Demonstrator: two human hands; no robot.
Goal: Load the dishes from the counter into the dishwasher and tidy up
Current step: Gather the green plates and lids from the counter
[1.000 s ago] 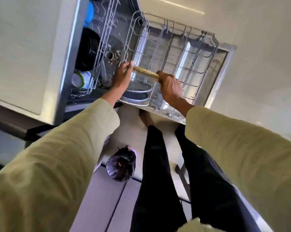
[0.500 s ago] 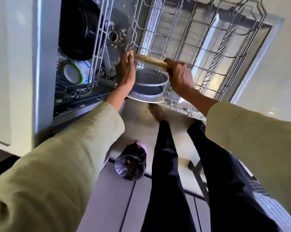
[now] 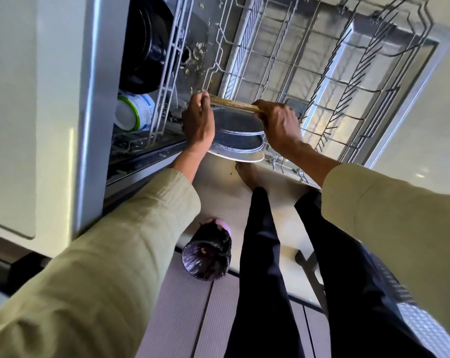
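A flat wooden board [image 3: 233,104] is held edge-up over the pulled-out lower rack [image 3: 322,81] of the open dishwasher. My left hand [image 3: 198,122] grips its left end and my right hand [image 3: 278,122] grips its right end. Just in front of the board, several plates [image 3: 236,140] stand in the rack's near corner, two dark and speckled and one white. Inside the machine at the left sit a black pot [image 3: 146,45] and a white cup with a green rim [image 3: 133,112].
The dishwasher door [image 3: 399,99] lies open under the rack. A small bin with a dark liner [image 3: 208,251] stands on the floor by my legs. White cabinet fronts [image 3: 24,99] fill the left. A grey mat [image 3: 192,306] covers the floor below.
The view has closed in on the rack. Both hands have kept hold of the board and lowered it slightly toward the plates.
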